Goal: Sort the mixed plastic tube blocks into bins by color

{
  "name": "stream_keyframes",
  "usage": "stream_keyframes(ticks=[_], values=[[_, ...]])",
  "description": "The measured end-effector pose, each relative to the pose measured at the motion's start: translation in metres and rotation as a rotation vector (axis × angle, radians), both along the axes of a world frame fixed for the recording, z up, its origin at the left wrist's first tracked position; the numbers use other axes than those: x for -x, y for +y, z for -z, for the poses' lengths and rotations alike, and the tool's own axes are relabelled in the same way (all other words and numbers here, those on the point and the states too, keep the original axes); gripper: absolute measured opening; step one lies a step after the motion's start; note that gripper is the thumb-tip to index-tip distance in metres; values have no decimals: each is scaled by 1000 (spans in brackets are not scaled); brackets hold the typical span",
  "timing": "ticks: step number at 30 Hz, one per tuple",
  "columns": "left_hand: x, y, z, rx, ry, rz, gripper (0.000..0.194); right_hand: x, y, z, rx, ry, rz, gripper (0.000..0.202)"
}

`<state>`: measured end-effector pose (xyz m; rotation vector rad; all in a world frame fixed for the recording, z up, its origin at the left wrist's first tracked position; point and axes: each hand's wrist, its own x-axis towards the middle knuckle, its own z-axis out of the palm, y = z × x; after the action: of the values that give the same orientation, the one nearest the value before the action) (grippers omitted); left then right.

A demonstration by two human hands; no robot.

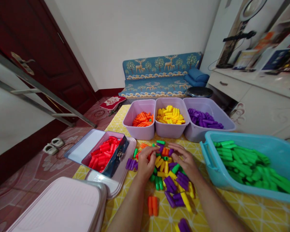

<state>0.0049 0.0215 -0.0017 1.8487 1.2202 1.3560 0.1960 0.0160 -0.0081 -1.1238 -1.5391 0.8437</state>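
Observation:
A mixed pile of small tube-shaped plastic pieces in yellow, purple, green, orange and red lies on the table. Over the left part of the pile is my left hand [146, 161], its thumb and fingers apart and curved. A red piece shows under it, and I see no firm grip. Across from it, my right hand [185, 159] reaches in with fingers stretched out and apart, near a purple piece [171, 152]. Between the hands lie yellow pieces [162, 166]. Closer to me are purple pieces [170, 184] and a joined orange pair [152, 206].
Lilac bins hold orange [143, 119], yellow [171, 115] and purple pieces [204, 119] at the back. A blue tub [209, 161] of green pieces stands right. An open box [117, 158] of red pieces sits left, near stacked lids [60, 206]. A patterned sofa [157, 85] is beyond.

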Motion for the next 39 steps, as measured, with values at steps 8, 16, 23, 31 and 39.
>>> stream_keyframes(ticks=[8,16,23,31,39], values=[[1,1,7,-16,-67,5,30,5,-5,-16,-91,-265,-159,20],[-1,3,10,-22,-99,5,32,22,-19,-25,16,-658,-286,63],[0,2,9,-42,-100,3,32,26,-1,6,4,-441,-126,47],[-3,0,10,-65,40,34,25,15,8,17,156,4,36,28],[-4,2,14,-27,52,16,21,19,7,17,166,13,72,30]])
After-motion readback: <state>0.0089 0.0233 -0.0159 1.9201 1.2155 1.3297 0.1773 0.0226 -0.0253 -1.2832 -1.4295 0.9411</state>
